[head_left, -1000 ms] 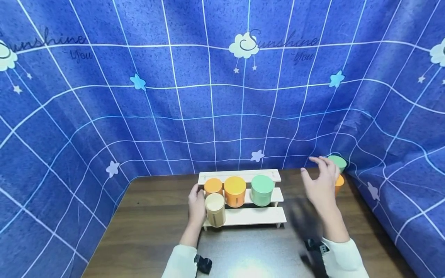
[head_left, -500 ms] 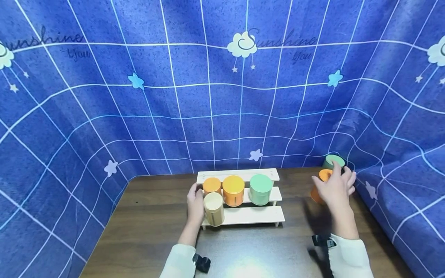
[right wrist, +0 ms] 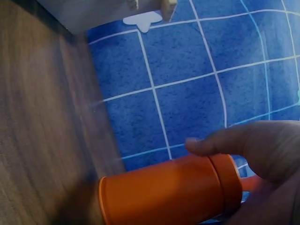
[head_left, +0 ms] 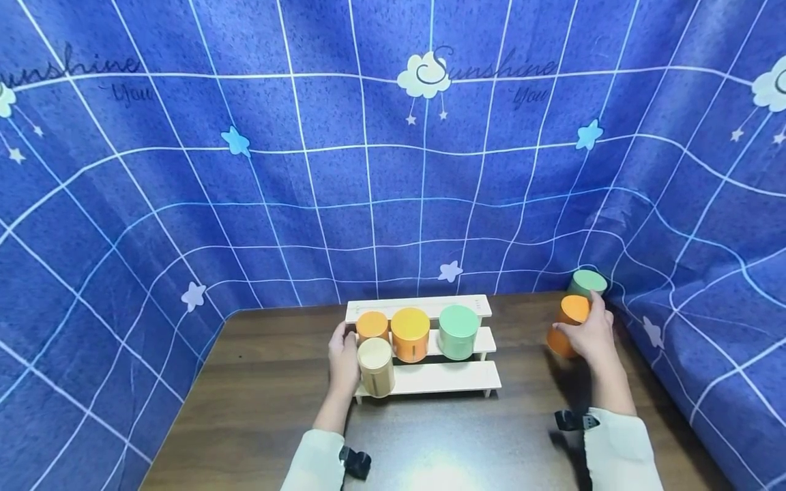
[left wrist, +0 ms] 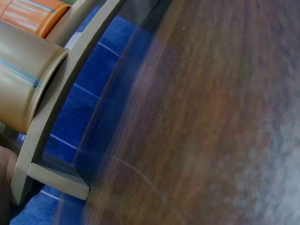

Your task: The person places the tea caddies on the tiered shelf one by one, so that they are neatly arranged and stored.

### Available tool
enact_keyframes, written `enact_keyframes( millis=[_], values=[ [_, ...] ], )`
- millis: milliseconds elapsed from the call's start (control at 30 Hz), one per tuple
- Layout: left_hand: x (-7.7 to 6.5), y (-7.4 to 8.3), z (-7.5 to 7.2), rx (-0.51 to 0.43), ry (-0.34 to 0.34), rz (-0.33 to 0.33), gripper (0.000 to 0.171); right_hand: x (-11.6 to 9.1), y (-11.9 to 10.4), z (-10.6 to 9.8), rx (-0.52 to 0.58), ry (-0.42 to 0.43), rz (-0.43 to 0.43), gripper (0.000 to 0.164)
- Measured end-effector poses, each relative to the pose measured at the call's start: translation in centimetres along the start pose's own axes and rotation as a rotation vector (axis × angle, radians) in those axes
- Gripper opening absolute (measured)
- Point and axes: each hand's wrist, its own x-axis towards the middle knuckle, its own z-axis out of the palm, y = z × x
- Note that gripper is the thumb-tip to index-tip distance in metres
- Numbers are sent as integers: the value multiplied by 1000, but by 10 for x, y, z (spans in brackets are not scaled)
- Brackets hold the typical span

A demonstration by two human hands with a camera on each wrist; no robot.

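My right hand (head_left: 594, 334) has its thumb on one side of a tall orange canister (head_left: 565, 330) and its fingers on the other, near the lid. The right wrist view shows the orange canister (right wrist: 159, 194) standing on the table, with the thumb (right wrist: 213, 143) along its lid edge. At the left end of a three-step pale wooden rack (head_left: 439, 377), my left hand (head_left: 344, 359) grips the side. A beige canister (head_left: 376, 368) stands on the front step beside it. Behind are a small orange canister (head_left: 372, 326), a wider orange one (head_left: 410, 334) and a green one (head_left: 458, 332).
Another green canister (head_left: 587, 281) stands behind the right hand, in the back right corner. Blue curtain (head_left: 393, 170) with white lines surrounds the table's back and sides. Brown wooden table (head_left: 276, 368) extends around the rack. The back step (head_left: 424, 305) bears no canister.
My right hand has moved right to the tall orange canister, and its fingers have closed round it. The left hand stays at the rack's end. The head view has shifted slightly.
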Motion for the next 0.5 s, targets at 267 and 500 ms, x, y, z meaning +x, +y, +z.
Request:
enact_keyframes(
  millis=[267,500],
  values=[
    [5,-9,-1,3,2,12,38,0,-7,-7,35,-8,-5,106],
    [5,-8,-3,20,-10,15,37,-9,-18,-18,88,-23,-9,104]
  ],
)
